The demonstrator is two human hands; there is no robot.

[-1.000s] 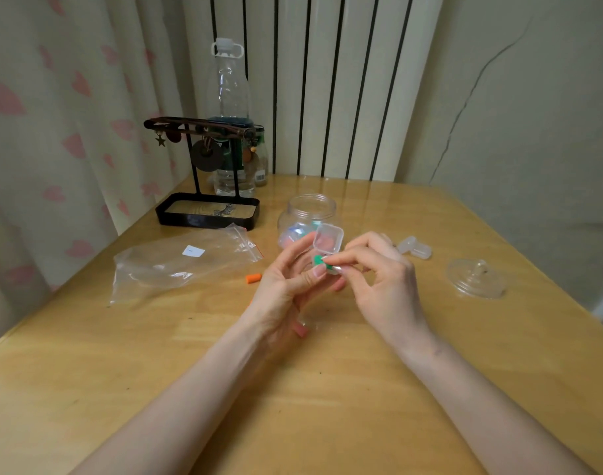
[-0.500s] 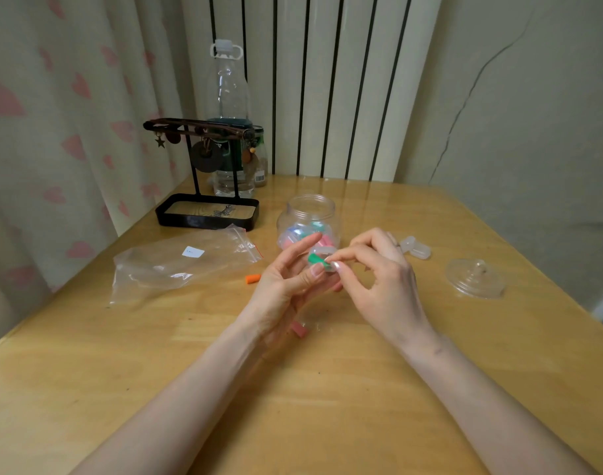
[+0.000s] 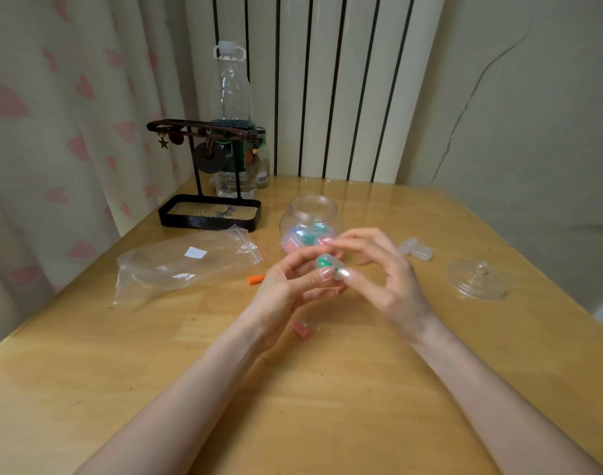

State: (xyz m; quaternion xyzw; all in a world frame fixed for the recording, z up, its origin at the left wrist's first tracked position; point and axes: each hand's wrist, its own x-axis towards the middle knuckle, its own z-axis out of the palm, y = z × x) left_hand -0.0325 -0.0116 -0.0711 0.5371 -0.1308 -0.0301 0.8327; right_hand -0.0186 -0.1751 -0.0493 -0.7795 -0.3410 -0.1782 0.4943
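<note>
Two bare hands meet above a wooden surface (image 3: 344, 406), both clamped on a small clear box (image 3: 328, 263) with something green inside. The left hand (image 3: 289, 289) curls fingers and thumb round the box from its side. The right hand (image 3: 392, 279) pinches it between thumb and forefinger from the other, its remaining fingers bent and raised. The box is held in the air, clear of the surface, just in front of an open jar (image 3: 308, 214).

A pink piece (image 3: 301, 330) lies on the surface below the left hand. An orange piece (image 3: 256, 279) lies just left of that hand, near the corner of a crumpled clear bag (image 3: 187, 265) with a small white label. The jar stands upright and holds pink and green boxes. To the right of the hands a second clear box (image 3: 416, 250) lies on the surface, and further right, well apart, a glass lid (image 3: 478, 279) rests knob up.

At the back left a black stand (image 3: 209, 214) with a tray base carries hanging trinkets. A tall plastic bottle (image 3: 229, 97) stands behind it. A heart-patterned curtain (image 3: 53, 132) hangs on the left.
</note>
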